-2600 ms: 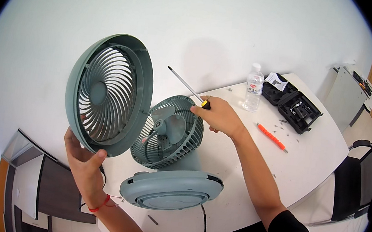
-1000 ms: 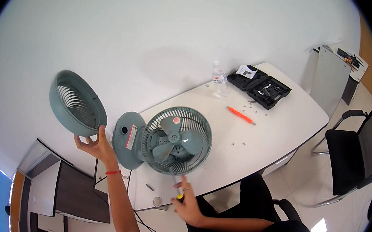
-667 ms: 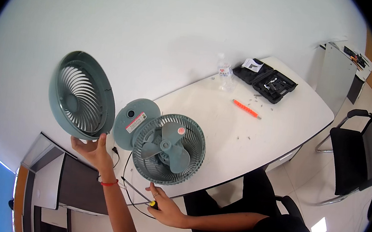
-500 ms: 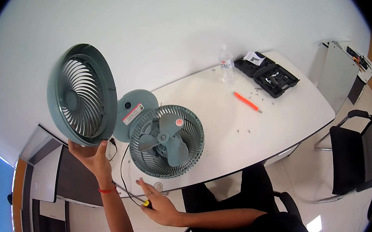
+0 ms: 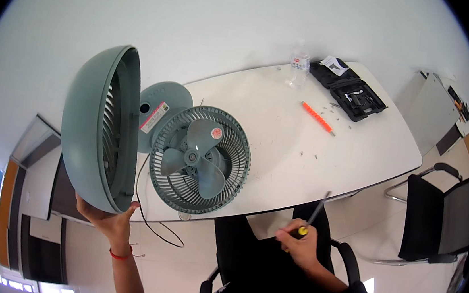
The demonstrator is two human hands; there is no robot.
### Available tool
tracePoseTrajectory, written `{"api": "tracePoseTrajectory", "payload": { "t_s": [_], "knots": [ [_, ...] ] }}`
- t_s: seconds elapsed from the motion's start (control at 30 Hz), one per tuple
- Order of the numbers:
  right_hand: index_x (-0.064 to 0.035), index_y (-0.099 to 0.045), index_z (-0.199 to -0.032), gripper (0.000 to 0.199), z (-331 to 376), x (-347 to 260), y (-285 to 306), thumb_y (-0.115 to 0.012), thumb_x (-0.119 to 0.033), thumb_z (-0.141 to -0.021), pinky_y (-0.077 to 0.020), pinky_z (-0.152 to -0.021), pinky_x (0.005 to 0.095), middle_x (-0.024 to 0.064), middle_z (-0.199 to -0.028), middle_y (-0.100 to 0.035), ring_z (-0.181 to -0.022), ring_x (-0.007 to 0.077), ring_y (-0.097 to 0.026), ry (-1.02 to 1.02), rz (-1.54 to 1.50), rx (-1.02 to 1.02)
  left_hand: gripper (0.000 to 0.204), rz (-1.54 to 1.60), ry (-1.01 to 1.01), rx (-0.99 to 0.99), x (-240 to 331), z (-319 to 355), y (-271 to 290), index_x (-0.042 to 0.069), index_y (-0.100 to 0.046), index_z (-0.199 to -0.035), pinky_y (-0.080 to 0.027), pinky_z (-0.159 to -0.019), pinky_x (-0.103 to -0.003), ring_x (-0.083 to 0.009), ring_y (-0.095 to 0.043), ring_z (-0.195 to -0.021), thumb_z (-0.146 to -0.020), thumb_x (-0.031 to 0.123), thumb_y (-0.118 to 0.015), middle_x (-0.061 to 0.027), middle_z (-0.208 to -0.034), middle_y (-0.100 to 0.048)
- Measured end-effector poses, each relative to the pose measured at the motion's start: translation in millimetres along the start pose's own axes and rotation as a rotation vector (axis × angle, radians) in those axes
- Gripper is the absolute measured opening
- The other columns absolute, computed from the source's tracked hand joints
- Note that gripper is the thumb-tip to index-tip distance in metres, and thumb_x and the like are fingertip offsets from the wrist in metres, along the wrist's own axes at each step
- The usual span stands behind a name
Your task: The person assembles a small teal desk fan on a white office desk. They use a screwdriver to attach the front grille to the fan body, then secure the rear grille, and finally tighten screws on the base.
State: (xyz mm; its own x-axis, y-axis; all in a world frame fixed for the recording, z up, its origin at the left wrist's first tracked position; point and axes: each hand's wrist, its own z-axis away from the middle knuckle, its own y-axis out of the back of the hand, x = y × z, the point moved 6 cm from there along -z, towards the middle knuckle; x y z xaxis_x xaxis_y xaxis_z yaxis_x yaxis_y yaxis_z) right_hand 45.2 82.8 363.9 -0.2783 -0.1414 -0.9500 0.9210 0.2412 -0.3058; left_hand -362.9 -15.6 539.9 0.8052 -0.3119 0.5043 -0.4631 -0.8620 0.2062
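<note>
My left hand (image 5: 106,222) grips the lower rim of a green fan cover (image 5: 85,125), a round front shell with a slatted grille, raised on edge left of the table. In my right hand (image 5: 299,245) is a screwdriver (image 5: 314,212) with a yellow and black handle, its shaft pointing up and away over my lap. The open fan body (image 5: 195,191) lies face up at the table's left, its three-bladed propeller (image 5: 191,157) exposed. Behind it sits the round fan base (image 5: 174,95) with a label.
An orange rod (image 5: 317,118) lies mid-table near scattered small screws (image 5: 315,157). Farther back stand a clear plastic bottle (image 5: 299,70) and an open black tool case (image 5: 356,99). A black cable (image 5: 160,227) hangs off the near edge. A black chair (image 5: 433,216) is at right.
My right hand has moved right with the screwdriver, away from the fan, and its tip has swung upward. The cover in my left hand has turned, showing more of its outer side.
</note>
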Motion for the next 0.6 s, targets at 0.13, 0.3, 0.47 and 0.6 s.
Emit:
{"api": "tracePoseTrajectory", "payload": {
  "t_s": [0.13, 0.3, 0.47, 0.6],
  "knots": [
    [-0.0095, -0.047, -0.064, 0.040, 12.9, 8.6, 50.3, -0.071, -0.011, -0.097, -0.0394, -0.046, 0.0224, -0.0001, -0.059, -0.050, -0.047, 0.0076, -0.051, 0.033, -0.092, 0.237, 0.121, -0.059, -0.072, -0.088, -1.3, 6.9, -0.8, 0.013, -0.026, -0.154, -0.037, -0.120, -0.047, -0.0313, -0.039, -0.144, -0.060, 0.029, -0.102, -0.0134, -0.158, -0.028],
    [-0.0095, -0.047, -0.068, 0.038, 18.1, 20.4, 67.2, -0.066, -0.014, -0.100, -0.0402, -0.045, 0.0233, 0.0007, -0.058, -0.049, -0.046, 0.0093, -0.049, 0.036, -0.104, 0.354, 0.102, -0.013, -0.285, -0.370, 10.5, 3.7, -18.8, 0.018, -0.042, -0.143, -0.046, -0.113, -0.046, -0.0364, -0.045, -0.141, -0.058, 0.008, -0.099, -0.0131, -0.154, -0.036],
    [-0.0089, -0.048, -0.070, 0.035, 11.0, 21.7, 60.1, -0.066, -0.014, -0.100, -0.0401, -0.045, 0.0225, 0.0001, -0.063, -0.050, -0.048, 0.0086, -0.048, 0.037, -0.139, 0.283, 0.084, -0.085, -0.360, -0.583, 14.4, 9.6, -31.6, 0.018, -0.053, -0.131, -0.051, -0.111, -0.052, -0.0472, -0.043, -0.143, -0.060, -0.007, -0.092, -0.0087, -0.141, -0.049],
    [-0.0083, -0.050, -0.071, 0.035, 7.0, 22.9, 51.6, -0.066, -0.014, -0.100, -0.0396, -0.046, 0.0221, -0.0003, -0.064, -0.049, -0.048, 0.0082, -0.047, 0.022, -0.109, 0.238, 0.077, -0.242, -0.431, -0.661, 13.7, 21.6, -38.5, 0.015, -0.056, -0.123, -0.055, -0.106, -0.051, -0.0460, -0.052, -0.134, -0.059, -0.010, -0.089, -0.0084, -0.132, -0.054]
  ]
}}
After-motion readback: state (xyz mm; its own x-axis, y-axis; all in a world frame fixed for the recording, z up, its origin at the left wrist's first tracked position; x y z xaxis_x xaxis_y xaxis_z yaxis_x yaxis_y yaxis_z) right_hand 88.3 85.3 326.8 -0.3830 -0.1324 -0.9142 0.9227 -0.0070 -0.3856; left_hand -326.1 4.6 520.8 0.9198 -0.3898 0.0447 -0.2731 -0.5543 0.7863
